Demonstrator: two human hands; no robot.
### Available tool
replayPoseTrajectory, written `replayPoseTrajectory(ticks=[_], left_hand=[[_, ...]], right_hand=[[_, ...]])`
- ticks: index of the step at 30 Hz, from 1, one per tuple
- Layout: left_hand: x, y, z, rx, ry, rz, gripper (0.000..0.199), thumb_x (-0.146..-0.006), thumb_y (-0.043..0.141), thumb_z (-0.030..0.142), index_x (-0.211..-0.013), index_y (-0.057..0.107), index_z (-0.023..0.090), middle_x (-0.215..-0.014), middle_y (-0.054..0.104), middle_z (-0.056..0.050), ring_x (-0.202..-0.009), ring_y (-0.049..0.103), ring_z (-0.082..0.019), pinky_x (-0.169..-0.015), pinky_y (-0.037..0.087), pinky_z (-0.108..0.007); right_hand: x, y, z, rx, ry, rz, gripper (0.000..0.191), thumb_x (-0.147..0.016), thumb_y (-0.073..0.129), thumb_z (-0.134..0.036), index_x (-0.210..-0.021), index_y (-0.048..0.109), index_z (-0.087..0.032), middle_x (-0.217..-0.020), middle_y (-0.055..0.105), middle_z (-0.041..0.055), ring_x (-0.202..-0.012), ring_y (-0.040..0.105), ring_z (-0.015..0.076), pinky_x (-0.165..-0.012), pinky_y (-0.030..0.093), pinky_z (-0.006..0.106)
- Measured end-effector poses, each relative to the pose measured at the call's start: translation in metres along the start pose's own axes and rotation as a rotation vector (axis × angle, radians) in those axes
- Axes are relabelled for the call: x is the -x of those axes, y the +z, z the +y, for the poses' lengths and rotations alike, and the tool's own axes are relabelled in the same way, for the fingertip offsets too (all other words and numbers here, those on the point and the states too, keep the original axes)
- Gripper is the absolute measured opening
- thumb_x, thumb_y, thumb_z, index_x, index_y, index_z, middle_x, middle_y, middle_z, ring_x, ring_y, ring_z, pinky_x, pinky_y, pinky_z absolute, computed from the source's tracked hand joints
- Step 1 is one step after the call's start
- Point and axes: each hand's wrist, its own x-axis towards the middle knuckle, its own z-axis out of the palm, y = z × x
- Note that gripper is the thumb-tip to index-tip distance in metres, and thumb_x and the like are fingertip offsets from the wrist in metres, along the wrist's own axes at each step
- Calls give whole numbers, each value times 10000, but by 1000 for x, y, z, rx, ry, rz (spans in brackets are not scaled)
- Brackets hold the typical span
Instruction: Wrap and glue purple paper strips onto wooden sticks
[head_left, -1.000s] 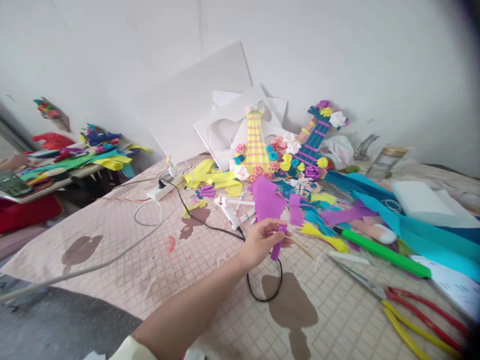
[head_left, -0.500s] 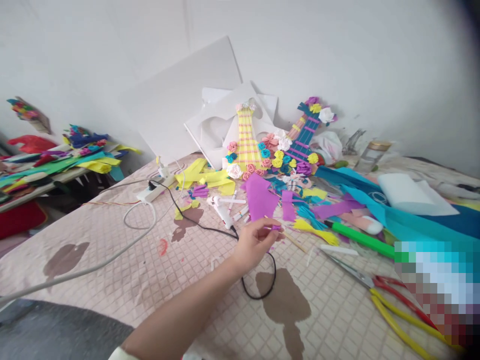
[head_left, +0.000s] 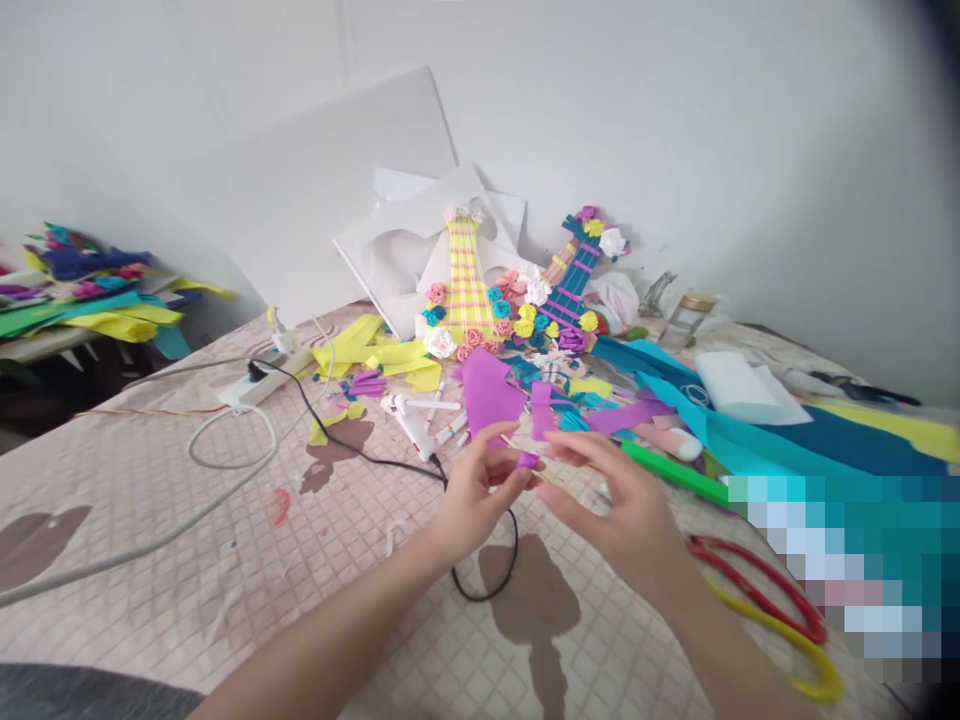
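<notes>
My left hand (head_left: pixel 476 500) pinches a small piece of purple crepe paper (head_left: pixel 528 461) against a thin wooden stick (head_left: pixel 508 440), which pokes out past the fingertips. Facing it from the right is my right hand (head_left: pixel 634 505), its thumb and fingers apart close to the purple piece. No hold by the right hand shows. Behind both hands lies a larger purple crepe sheet (head_left: pixel 491 395). A white glue gun (head_left: pixel 411 428) rests left of that sheet, its black cord looping under my left hand.
Red-and-yellow-handled scissors (head_left: pixel 757 575) lie right, partly behind my right arm. A green marker-like stick (head_left: pixel 675 472) and blue crepe strips (head_left: pixel 720 420) are beyond. Flower-trimmed paper guitars (head_left: pixel 469 280) lean at the back. A power strip (head_left: pixel 266 380) and grey cable (head_left: pixel 172 535) are left.
My right hand has come into view from the right and reached the purple piece. My left hand keeps its pinch. The view has shifted to the right.
</notes>
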Motion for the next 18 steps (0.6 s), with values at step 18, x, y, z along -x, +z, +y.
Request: replayPoseTrajectory(ticks=[18], left_hand=[[-2,-1,3,-69,-60,-98,426,-775,620,282,-1142,415,212,-733,622,4,-626,573,-105,-614,448,-232]], right_hand=[[-34,-7,19,-135,190,-365,147,-785,539,-239,-723,667,-201,-774,679,19,-744,608,171,-671,463,289]])
